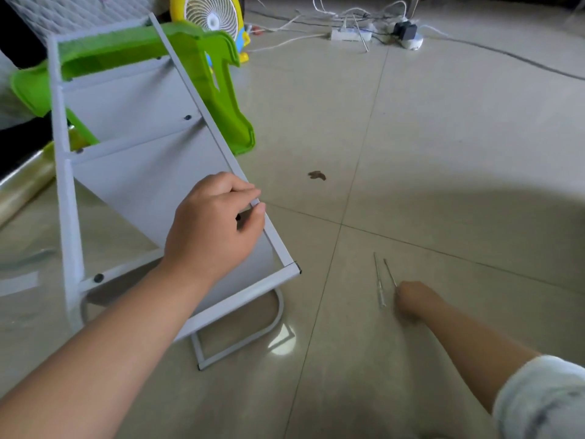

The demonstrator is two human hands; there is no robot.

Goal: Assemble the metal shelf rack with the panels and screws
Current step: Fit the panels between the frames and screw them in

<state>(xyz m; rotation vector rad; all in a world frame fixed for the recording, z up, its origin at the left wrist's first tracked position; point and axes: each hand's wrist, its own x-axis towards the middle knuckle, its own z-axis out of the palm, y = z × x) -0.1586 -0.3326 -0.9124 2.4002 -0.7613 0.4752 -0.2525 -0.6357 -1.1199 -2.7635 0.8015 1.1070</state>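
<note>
Rack (136,160) has panels screwed in; more tightening is likely left. My left hand (215,223) grips its rail, and my right hand (411,301) pinches a screwdriver (390,272).

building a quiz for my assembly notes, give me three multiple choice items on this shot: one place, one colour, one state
1. Where is the clear-handled screwdriver?
A on the floor tiles
B on the yellow fan
C on the power strip

2. What colour is the plastic piece behind the shelf rack?
A red
B green
C blue

3. What is the left hand doing?
A gripping the rack's side rail
B lying flat on the floor
C holding a screw

Answers: A, it lies on the tiles beside the right hand, which grips a second screwdriver; B, it is bright green; A, fingers curl round the rail.
</note>
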